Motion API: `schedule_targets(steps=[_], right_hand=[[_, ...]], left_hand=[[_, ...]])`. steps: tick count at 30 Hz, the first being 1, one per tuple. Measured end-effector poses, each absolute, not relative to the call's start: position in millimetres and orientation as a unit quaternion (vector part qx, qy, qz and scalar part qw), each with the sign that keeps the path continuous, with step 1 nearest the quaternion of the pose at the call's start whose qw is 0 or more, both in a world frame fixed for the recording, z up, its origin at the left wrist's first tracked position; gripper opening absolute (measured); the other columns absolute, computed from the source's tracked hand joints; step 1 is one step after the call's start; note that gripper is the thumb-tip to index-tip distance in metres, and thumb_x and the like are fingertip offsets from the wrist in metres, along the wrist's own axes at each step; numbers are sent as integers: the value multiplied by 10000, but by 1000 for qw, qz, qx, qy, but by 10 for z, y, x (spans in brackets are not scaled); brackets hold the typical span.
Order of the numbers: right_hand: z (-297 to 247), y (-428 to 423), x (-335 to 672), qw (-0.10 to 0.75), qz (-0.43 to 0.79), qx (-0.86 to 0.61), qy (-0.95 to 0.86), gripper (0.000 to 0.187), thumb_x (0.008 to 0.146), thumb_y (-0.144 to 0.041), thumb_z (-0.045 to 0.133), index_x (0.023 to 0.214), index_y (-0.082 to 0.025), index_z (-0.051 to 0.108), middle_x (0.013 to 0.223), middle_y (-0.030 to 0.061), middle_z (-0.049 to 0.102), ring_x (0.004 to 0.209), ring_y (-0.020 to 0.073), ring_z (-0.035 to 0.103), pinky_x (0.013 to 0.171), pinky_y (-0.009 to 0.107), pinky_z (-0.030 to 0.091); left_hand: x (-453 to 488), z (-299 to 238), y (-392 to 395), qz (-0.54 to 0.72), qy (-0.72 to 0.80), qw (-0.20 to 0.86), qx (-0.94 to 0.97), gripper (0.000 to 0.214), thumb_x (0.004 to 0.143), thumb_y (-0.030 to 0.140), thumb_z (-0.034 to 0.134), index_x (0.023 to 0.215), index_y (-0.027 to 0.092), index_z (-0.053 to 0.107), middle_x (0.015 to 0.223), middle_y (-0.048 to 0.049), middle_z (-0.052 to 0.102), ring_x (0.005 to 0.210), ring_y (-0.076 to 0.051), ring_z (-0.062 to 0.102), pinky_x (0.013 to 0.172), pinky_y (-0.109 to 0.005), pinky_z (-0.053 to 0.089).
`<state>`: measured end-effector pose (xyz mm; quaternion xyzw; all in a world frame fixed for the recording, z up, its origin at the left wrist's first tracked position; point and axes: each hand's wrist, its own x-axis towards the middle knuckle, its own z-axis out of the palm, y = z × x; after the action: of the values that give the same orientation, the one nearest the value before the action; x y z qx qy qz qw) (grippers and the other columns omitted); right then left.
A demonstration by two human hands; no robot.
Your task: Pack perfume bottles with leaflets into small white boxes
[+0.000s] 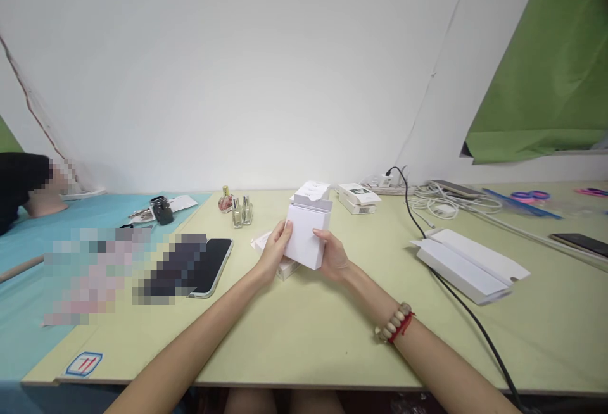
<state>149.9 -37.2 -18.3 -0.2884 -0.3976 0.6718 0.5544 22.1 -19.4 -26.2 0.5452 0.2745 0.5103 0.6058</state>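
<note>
Between my two hands is a small white cardboard box (306, 237), held up above the table with its top flap raised. My left hand (274, 248) grips its left side, thumb on the front face. On the right side, my right hand (333, 254) closes around it, fingertips against the front. Behind the raised flap shows another white box (312, 190) with small print; whether the two touch I cannot tell. Partly hidden under my left hand lies a flat pale box (287, 268) on the table.
Small glass bottles (242, 211) stand at the back left, near a phone (213, 268). White boxes (359, 197) sit by the wall. An unfolded white carton (468, 265) lies right, over a black cable (475, 322). White cables (441, 208) and scissors (529, 196) are farther back.
</note>
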Motion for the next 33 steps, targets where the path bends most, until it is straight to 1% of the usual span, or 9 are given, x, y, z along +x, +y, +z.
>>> schedule_targets(steps=[9,16,20,22,24,26,28,30,33], right_hand=[[-212,-383,1474,527,652,-323,-439,472,600,-379,642,1033,-197,604,955,63,673,944,267,590,860,404,438],[-272,-332,1463,530,621,-325,-478,465,585,-352,694,1022,-224,600,1051,43,642,993,242,562,894,374,416],[-286,-311,1470,528,614,-331,-484,473,598,-355,690,1039,-215,594,1074,50,634,989,241,563,884,371,424],[-272,-314,1469,531,613,-327,-486,474,605,-352,687,1047,-207,594,1086,54,629,990,240,564,886,368,424],[-255,-321,1465,535,611,-325,-485,475,607,-345,686,1050,-200,596,1079,58,632,994,242,563,888,369,421],[-247,-329,1461,541,604,-330,-483,471,610,-341,687,1049,-194,598,1064,60,638,1008,246,557,887,369,419],[-246,-339,1459,547,597,-337,-480,458,613,-338,691,1038,-193,601,1049,57,645,1019,245,552,878,360,422],[-241,-349,1459,551,596,-338,-475,440,613,-330,692,1021,-191,604,1037,54,650,1013,241,556,863,347,429],[-203,-351,1472,563,612,-337,-442,419,608,-318,682,996,-179,608,1001,55,663,952,238,585,823,337,449]], left_hand=[[240,-252,-226,520,272,598,546,440,795,535,470,1078,207,542,1044,-48,598,889,-158,553,746,-242,444],[232,-265,-209,525,275,602,536,489,764,568,491,1035,174,594,1014,-69,626,888,-181,566,738,-259,439],[223,-286,-190,521,276,606,535,463,776,530,504,1068,183,596,1071,-72,616,965,-191,553,807,-266,430],[218,-299,-183,533,274,596,534,477,781,495,523,1178,231,527,1121,-55,591,1019,-182,535,840,-255,423],[214,-308,-180,547,279,589,525,581,776,463,550,1305,310,367,1145,-31,570,1023,-167,539,838,-249,429],[214,-313,-179,554,282,594,510,703,770,441,569,1363,363,198,1164,-20,552,1012,-160,553,827,-253,440],[224,-315,-179,553,278,616,487,774,771,417,576,1377,370,96,1200,-27,528,1035,-163,548,840,-263,441],[239,-316,-176,538,271,649,464,779,780,413,562,1380,350,71,1238,-40,504,1072,-170,533,867,-278,436],[242,-306,-169,507,264,663,484,731,800,489,490,1385,311,90,1290,-63,463,1126,-186,497,921,-309,404]])
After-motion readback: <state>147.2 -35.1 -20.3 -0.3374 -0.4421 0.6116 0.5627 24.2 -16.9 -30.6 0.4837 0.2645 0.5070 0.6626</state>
